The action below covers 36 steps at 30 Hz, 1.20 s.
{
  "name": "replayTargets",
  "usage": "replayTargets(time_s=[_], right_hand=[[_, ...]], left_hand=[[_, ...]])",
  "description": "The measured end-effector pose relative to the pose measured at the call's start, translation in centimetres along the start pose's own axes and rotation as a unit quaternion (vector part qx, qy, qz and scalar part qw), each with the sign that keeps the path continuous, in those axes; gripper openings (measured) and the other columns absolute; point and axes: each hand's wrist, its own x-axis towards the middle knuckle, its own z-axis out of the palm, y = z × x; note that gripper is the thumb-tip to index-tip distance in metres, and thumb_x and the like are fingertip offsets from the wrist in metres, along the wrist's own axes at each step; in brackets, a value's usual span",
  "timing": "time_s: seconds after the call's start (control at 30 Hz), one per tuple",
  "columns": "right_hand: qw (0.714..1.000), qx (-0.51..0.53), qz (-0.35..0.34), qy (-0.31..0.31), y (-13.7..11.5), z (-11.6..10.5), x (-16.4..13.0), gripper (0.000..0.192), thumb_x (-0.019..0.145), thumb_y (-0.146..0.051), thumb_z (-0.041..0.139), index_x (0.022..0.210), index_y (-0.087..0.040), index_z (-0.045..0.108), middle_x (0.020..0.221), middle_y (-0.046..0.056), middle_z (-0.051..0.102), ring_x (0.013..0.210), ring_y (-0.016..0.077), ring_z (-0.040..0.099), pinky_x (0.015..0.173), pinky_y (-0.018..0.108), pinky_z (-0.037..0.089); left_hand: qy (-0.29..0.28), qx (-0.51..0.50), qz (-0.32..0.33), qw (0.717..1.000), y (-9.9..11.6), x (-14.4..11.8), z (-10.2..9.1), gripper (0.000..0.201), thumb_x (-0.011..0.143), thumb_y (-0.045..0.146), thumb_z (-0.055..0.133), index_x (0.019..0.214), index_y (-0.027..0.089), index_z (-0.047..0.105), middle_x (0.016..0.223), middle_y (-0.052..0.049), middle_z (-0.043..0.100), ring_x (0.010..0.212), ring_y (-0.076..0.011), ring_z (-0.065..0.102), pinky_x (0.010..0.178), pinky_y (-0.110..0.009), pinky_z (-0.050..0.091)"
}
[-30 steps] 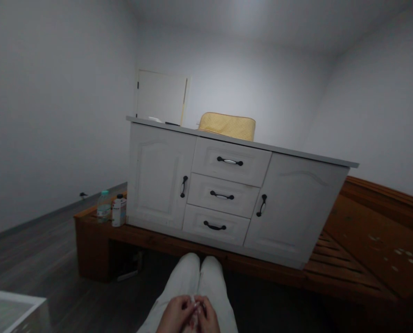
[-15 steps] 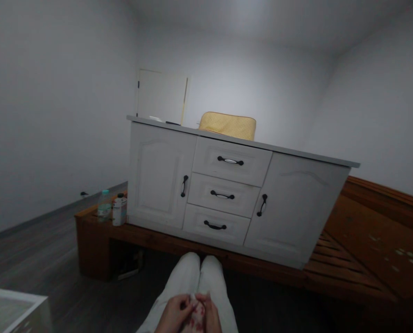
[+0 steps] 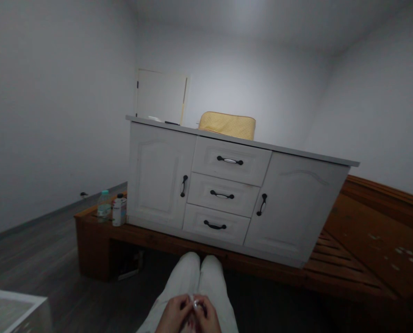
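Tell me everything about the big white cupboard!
The white cupboard looks like painted wood, a bit worn. It has a door at each end with an upright black handle, and three stacked drawers in the middle, each with a black handle. All are shut. It stands on a brown wooden platform. A yellow case rests on its flat top, and two bottles stand beside its left end.

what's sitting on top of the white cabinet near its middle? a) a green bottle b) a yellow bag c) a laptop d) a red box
b: a yellow bag rests on the top of the white cabinet, above the column of three drawers; the bottles stand lower down, on the wooden frame left of the cabinet.
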Motion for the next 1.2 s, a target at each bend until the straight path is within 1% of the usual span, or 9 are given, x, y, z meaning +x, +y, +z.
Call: replayTargets(time_s=[0.27,0.43,0.5,0.63,0.7,0.8,0.87,1.1,1.2], right_hand=[[0.999,-0.022,0.030,0.025,-0.5,-0.1,0.0,0.033,0.076,-0.046,0.058,0.092,-0.020,0.072,0.096,0.010,0.075,0.098,0.0289,0.067,0.095,0.045,0.048],[0.999,-0.021,0.032,0.027,-0.9,0.1,0.1,0.035,0.077,-0.050,0.059,0.089,-0.020,0.072,0.092,0.009,0.075,0.094,0.0265,0.066,0.092,0.041,0.049],[0.999,-0.021,0.029,0.026,-0.8,0.0,0.1,0.042,0.076,-0.057,0.060,0.089,-0.020,0.072,0.090,0.009,0.074,0.092,0.0266,0.066,0.090,0.041,0.049],[0.999,-0.015,0.023,0.021,-0.2,-0.1,0.1,0.054,0.075,-0.070,0.054,0.089,-0.020,0.070,0.090,0.008,0.072,0.091,0.0258,0.065,0.088,0.040,0.048],[0.999,-0.010,0.038,0.027,0.1,0.0,0.2,0.055,0.076,-0.072,0.052,0.085,-0.021,0.068,0.084,0.006,0.070,0.086,0.0232,0.064,0.083,0.037,0.049],[0.997,-0.012,0.066,0.036,0.2,0.1,0.2,0.056,0.075,-0.075,0.051,0.080,-0.020,0.064,0.077,0.003,0.065,0.077,0.0196,0.061,0.074,0.033,0.049],[0.997,-0.016,0.070,0.042,0.0,0.2,0.2,0.059,0.073,-0.077,0.051,0.082,-0.020,0.064,0.079,0.003,0.065,0.078,0.0194,0.061,0.076,0.032,0.049],[0.994,-0.001,0.101,0.050,-1.1,0.2,-0.1,0.066,0.066,-0.082,0.053,0.087,-0.022,0.069,0.086,0.007,0.069,0.090,0.0246,0.064,0.085,0.038,0.051],[0.989,0.020,0.127,0.073,-1.2,0.3,-0.2,0.071,0.063,-0.086,0.050,0.089,-0.023,0.070,0.083,0.007,0.070,0.083,0.0258,0.064,0.076,0.039,0.052]], left_hand=[[0.039,-0.115,-0.044,0.992,1.7,-0.4,-0.8,0.069,0.074,0.082,0.039,0.059,0.018,0.060,0.053,0.000,0.057,0.057,-0.0160,0.050,0.060,-0.029,0.042],[-0.001,-0.154,-0.018,0.988,2.1,-0.6,-0.6,0.071,0.079,0.079,0.033,0.055,0.017,0.060,0.050,-0.001,0.059,0.054,-0.0172,0.056,0.062,-0.030,0.045],[-0.004,-0.134,-0.015,0.991,1.6,-0.4,-0.3,0.069,0.080,0.078,0.034,0.057,0.017,0.059,0.051,-0.001,0.059,0.055,-0.0168,0.055,0.061,-0.029,0.044],[0.002,0.029,-0.017,0.999,0.3,0.1,0.3,0.058,0.077,0.072,0.050,0.059,0.018,0.059,0.056,-0.001,0.062,0.060,-0.0174,0.056,0.059,-0.027,0.039],[0.004,0.064,-0.015,0.998,-0.1,0.3,0.4,0.052,0.078,0.066,0.052,0.058,0.018,0.058,0.057,-0.001,0.063,0.061,-0.0175,0.057,0.061,-0.027,0.040],[0.011,0.059,-0.014,0.998,-0.1,0.4,0.4,0.047,0.076,0.062,0.054,0.055,0.021,0.053,0.056,0.000,0.062,0.061,-0.0165,0.055,0.061,-0.026,0.039],[0.004,0.049,-0.021,0.999,0.4,0.3,0.3,0.047,0.074,0.063,0.053,0.053,0.022,0.049,0.055,0.000,0.060,0.059,-0.0166,0.054,0.060,-0.026,0.039],[0.003,0.042,-0.030,0.999,1.8,-0.1,-0.1,0.044,0.074,0.062,0.051,0.054,0.023,0.047,0.056,-0.001,0.060,0.062,-0.0187,0.056,0.063,-0.028,0.040],[0.007,0.043,-0.029,0.999,1.4,0.0,-0.1,0.047,0.073,0.065,0.051,0.055,0.022,0.049,0.058,-0.001,0.059,0.064,-0.0192,0.055,0.064,-0.028,0.039]])
